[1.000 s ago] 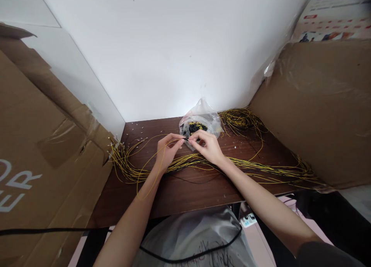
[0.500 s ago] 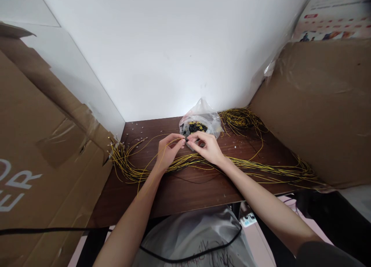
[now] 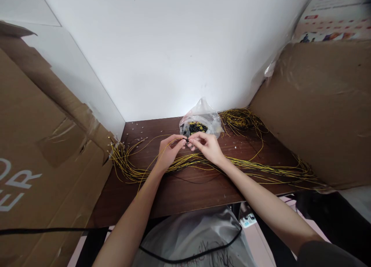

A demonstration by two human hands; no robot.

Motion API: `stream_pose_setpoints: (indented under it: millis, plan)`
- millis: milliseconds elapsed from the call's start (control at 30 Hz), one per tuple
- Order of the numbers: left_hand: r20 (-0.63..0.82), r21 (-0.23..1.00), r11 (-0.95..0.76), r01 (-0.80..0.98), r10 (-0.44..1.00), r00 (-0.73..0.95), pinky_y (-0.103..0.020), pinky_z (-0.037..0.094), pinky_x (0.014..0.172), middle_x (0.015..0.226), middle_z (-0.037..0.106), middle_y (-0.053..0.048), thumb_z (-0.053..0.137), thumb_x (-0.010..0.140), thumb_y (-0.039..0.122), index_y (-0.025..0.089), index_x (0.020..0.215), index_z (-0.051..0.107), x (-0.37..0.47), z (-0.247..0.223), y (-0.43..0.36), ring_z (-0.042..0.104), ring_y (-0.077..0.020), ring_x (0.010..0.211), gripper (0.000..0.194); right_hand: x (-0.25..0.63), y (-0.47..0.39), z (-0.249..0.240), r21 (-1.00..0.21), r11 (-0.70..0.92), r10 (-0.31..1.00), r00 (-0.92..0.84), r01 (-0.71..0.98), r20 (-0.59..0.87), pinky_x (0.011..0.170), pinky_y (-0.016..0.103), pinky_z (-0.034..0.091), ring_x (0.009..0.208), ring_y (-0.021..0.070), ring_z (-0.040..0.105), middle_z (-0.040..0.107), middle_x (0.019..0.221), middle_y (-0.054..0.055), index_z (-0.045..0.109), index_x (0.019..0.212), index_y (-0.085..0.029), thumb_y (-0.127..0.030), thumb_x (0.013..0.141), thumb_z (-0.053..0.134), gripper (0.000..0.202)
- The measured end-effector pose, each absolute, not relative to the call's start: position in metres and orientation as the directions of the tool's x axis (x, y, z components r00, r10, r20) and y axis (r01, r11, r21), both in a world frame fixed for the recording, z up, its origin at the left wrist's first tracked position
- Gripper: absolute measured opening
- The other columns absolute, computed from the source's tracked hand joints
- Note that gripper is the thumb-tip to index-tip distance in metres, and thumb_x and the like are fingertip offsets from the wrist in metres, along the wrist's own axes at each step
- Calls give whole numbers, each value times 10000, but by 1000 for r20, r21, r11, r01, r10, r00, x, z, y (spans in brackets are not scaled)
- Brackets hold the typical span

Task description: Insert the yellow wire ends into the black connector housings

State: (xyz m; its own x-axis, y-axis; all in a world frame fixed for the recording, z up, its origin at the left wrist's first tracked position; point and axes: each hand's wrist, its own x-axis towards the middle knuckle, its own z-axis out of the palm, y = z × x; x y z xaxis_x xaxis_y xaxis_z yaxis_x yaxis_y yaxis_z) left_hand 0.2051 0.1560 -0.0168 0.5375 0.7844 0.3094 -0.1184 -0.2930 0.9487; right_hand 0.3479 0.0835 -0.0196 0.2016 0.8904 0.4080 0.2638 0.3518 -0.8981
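Note:
My left hand [image 3: 171, 150] pinches a thin yellow wire [image 3: 152, 163] that trails back over the wrist. Fingertip to fingertip with it, my right hand [image 3: 208, 146] grips a small black piece [image 3: 187, 140], mostly covered by the fingers; its exact kind is too small to tell. Below both hands a long bundle of yellow and black wires [image 3: 255, 166] runs across the brown table [image 3: 191, 197]. Just behind the fingers stands a clear plastic bag [image 3: 213, 122] with small black and yellow parts [image 3: 197, 127] inside.
A tangled coil of yellow wire [image 3: 242, 118] lies at the back right. Cardboard boxes flank the table, one on the left [image 3: 52, 143] and one on the right [image 3: 315, 116]. A white wall [image 3: 174, 58] rises behind. Small white bits [image 3: 137, 130] are scattered at the back left.
The right fingers have shifted slightly around the black piece, and more of the lower fingers shows. Both hands stay in nearly the same place.

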Motion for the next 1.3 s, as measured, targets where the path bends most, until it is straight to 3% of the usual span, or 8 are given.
stream_pose_setpoints:
  millis: [233, 600, 800, 1167, 1300]
  plan:
    - [276, 959, -260, -115, 758, 591, -264, 538, 652, 800, 641, -33, 590, 762, 312, 157, 856, 626, 207, -25, 160, 622, -128, 642, 185, 349, 81, -18, -763, 407, 838, 125, 503, 530, 571, 253, 495, 589, 112, 582, 621, 735, 21, 596, 858, -170, -301, 858, 488, 170]
    - [296, 953, -279, -117, 781, 550, -253, 545, 635, 771, 648, -28, 614, 738, 288, 136, 827, 634, 208, -20, 156, 616, -123, 632, 177, 350, 80, -13, -648, 420, 809, 62, 636, 585, 642, 241, 434, 622, 116, 552, 594, 681, 10, 571, 845, -157, -232, 876, 463, 136]
    - [316, 944, -317, -98, 774, 548, -234, 534, 621, 775, 645, -19, 625, 726, 296, 143, 802, 647, 209, -24, 157, 611, -115, 623, 172, 352, 81, -16, -506, 414, 793, -26, 757, 609, 692, 261, 424, 739, 150, 554, 609, 818, 55, 567, 857, -162, -238, 885, 438, 153]
    - [305, 949, -297, -102, 795, 524, -246, 504, 666, 759, 670, -39, 651, 702, 280, 143, 804, 669, 208, -26, 159, 640, -151, 655, 173, 350, 79, -18, -483, 374, 804, -17, 792, 595, 701, 262, 429, 747, 154, 566, 611, 822, 54, 569, 879, -158, -247, 894, 424, 171]
    - [278, 960, -229, -160, 822, 496, -268, 524, 693, 772, 682, -41, 670, 682, 280, 139, 810, 675, 210, -23, 156, 639, -151, 664, 190, 349, 80, -18, -545, 393, 800, 16, 740, 599, 684, 257, 442, 733, 143, 566, 610, 814, 40, 559, 934, -166, -251, 872, 476, 134]
